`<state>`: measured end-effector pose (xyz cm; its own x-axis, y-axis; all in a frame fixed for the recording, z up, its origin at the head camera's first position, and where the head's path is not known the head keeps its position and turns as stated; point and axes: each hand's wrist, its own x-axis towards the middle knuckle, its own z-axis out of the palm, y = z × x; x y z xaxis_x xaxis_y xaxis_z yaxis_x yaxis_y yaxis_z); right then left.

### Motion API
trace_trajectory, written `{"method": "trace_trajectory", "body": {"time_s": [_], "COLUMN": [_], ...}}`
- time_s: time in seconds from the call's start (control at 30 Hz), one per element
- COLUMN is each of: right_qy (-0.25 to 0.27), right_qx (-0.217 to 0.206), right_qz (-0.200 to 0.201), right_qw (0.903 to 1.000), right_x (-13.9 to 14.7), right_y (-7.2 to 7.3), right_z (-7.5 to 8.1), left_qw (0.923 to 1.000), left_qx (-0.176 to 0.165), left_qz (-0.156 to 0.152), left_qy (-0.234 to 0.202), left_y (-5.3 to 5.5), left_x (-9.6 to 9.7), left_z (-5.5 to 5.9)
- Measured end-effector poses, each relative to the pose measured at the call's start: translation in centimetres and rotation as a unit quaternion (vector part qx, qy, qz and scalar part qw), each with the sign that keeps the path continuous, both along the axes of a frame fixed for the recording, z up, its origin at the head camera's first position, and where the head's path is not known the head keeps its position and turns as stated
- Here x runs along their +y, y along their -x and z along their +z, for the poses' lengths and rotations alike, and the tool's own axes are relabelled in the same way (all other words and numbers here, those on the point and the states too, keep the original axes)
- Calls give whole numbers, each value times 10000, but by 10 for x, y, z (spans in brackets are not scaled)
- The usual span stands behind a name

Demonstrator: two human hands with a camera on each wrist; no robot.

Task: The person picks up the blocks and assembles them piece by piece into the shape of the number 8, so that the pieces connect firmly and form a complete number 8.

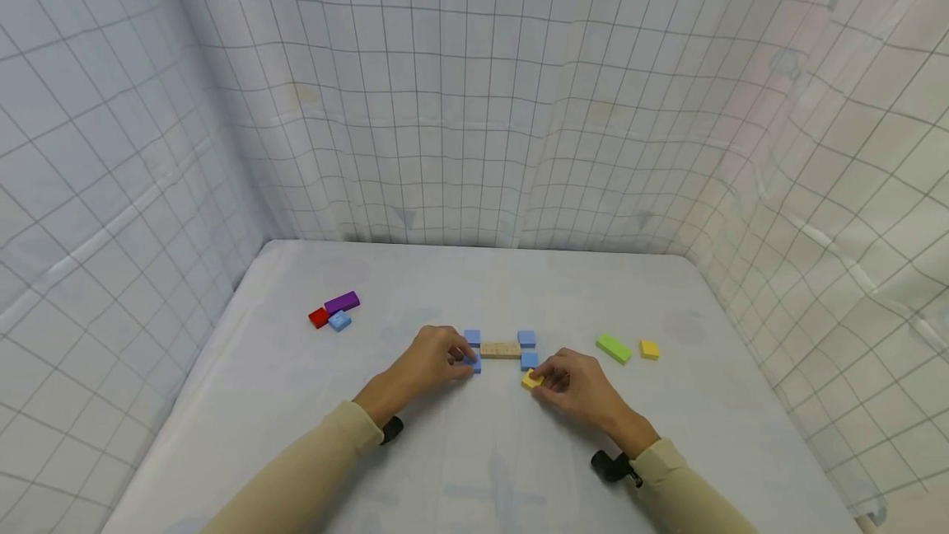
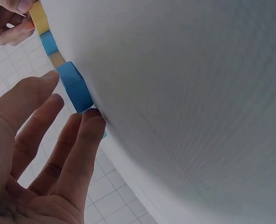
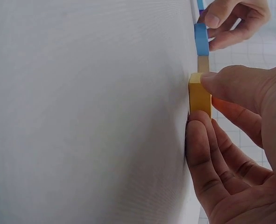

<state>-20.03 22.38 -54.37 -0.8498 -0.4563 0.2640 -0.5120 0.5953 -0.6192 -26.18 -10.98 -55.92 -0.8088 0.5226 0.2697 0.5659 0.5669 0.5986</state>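
Near the middle of the table, a light wooden block (image 1: 500,350) lies between two pairs of small blue blocks. My left hand (image 1: 437,354) pinches the near-left blue block (image 2: 75,87) with the thumb at one end and fingertips at the other. Behind it is the far-left blue block (image 1: 472,337). On the other side are a far-right blue block (image 1: 526,339) and a near-right blue block (image 1: 529,361). My right hand (image 1: 582,390) pinches a yellow block (image 3: 200,96) between thumb and fingers, right at the near side of that near-right blue block.
At the left of the white table (image 1: 415,278) lie a purple block (image 1: 342,302), a red block (image 1: 319,318) and a light blue block (image 1: 339,320), close together. To the right are a green block (image 1: 614,348) and another yellow block (image 1: 649,349). Grid-patterned curtains (image 1: 474,105) surround the table's back and sides.
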Motion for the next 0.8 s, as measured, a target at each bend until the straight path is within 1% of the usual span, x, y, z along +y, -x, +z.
{"method": "trace_trajectory", "body": {"time_s": [0.03, 0.07, 0.1, 0.13, 0.17, 0.2, 0.23, 0.33, 0.47, 0.63, 0.8], "right_qy": [0, 2, 4, 7, 0, -4, -3, -16, -61, -91, -102], "right_qx": [-14, -23, -34, -48, -57, -61, -67, -68, -111, -164, -154], "right_qz": [-1, -1, -5, -8, -13, -15, -19, -27, -57, -48, -33], "right_qw": [10000, 10000, 10000, 10000, 10000, 10000, 10000, 10000, 9999, 9998, 9998], "right_x": [0, 0, 0, 0, 0, 0, 0, 0, 0, 1, 2], "right_y": [0, 0, 0, 0, 0, 0, 0, 0, 0, 1, 2], "right_z": [0, 0, 1, 1, 1, 1, 2, 2, 2, 2, 1], "left_qw": [10000, 9997, 9995, 9992, 9987, 9981, 9966, 9942, 9897, 9827, 9774], "left_qx": [-53, -177, -232, -298, -355, -391, -535, -509, -541, -712, -645], "left_qz": [43, 130, 183, 255, 355, 437, 592, 882, 1255, 1644, 1950], "left_qy": [17, 69, 66, 92, 122, 189, 228, 335, 438, 471, 507], "left_y": [0, -3, -4, -11, -12, -17, -25, -28, -27, -26, -22], "left_x": [0, 1, 0, 1, 0, 1, 1, -5, -21, -50, -83], "left_z": [0, 7, 9, 20, 22, 32, 46, 51, 52, 56, 60]}}
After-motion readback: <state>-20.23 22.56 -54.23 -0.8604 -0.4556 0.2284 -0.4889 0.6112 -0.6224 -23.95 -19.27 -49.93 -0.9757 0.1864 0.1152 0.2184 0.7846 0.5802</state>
